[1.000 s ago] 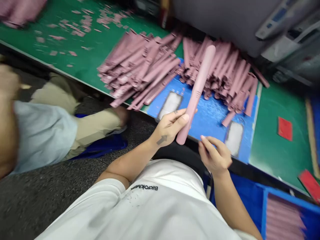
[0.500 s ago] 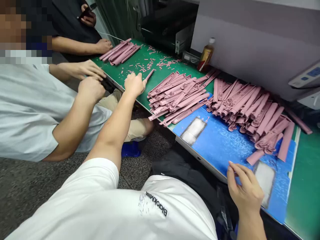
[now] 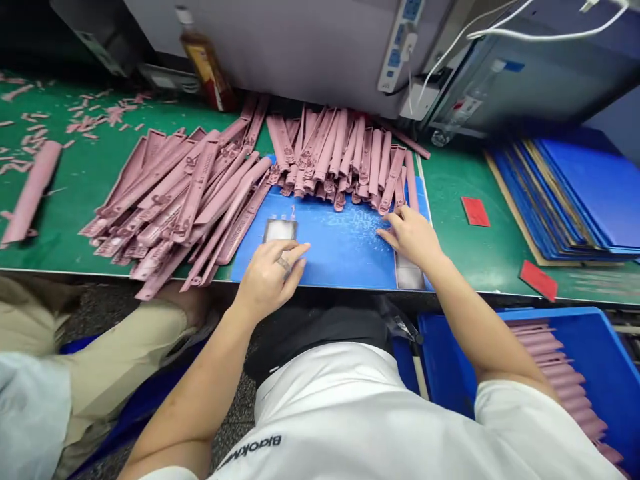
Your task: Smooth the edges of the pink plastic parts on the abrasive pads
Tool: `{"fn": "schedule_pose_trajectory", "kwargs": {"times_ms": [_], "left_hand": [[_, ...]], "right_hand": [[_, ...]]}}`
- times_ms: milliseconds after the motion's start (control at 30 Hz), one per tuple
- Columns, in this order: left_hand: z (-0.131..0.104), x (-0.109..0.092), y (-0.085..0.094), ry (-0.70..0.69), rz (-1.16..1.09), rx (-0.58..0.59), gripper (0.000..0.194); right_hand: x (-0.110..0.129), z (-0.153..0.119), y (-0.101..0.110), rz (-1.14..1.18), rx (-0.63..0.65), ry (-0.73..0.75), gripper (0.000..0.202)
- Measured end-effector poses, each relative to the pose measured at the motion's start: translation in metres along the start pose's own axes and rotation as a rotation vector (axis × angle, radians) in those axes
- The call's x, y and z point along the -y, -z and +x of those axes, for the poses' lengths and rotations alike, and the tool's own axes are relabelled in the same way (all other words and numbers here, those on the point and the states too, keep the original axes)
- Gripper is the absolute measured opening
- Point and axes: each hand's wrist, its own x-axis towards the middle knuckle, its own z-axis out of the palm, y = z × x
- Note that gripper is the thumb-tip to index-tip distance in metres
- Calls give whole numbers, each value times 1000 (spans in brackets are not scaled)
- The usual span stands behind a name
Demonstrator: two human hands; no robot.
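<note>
Green tabletop (image 3: pixel 445 183) bore two heaps of long, pink, plastic-looking strips (image 3: pixel 337 150); fewer showed, rowed, in the blue plastic bin (image 3: pixel 595 353). Left hand (image 3: pixel 265 279): empty, half open. Right hand (image 3: pixel 414 235): half curled by strip ends, grip unclear.

Likely a workshop: bench (image 3: pixel 447 233), pink parts (image 3: pixel 199 190).

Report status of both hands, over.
Left hand open, empty. Right hand at long, pink, grooved strips, grip unclear. Strips crowd flat blue sheet's far side.
</note>
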Motion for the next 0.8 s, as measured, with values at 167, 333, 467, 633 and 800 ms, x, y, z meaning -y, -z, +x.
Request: {"fn": "schedule_pose_trajectory", "kwargs": {"times_ms": [167, 333, 467, 633, 800], "left_hand": [[0, 6, -37, -27, -15, -74, 33], [-2, 2, -46, 0, -39, -189, 30], [4, 1, -52, -56, -3, -242, 25], [-12, -13, -41, -54, -66, -353, 22], [-61, -32, 14, 101, -74, -429, 26]], "right_hand": [[-38, -1, -5, 110, -44, -162, 33], [-21, -2, 6, 252, -215, -83, 38], [81, 52, 24, 390, -151, 203, 45], [235, 172, 27, 534, 283, 167, 61], [270, 212, 13, 1118, 489, -150, 51]]}}
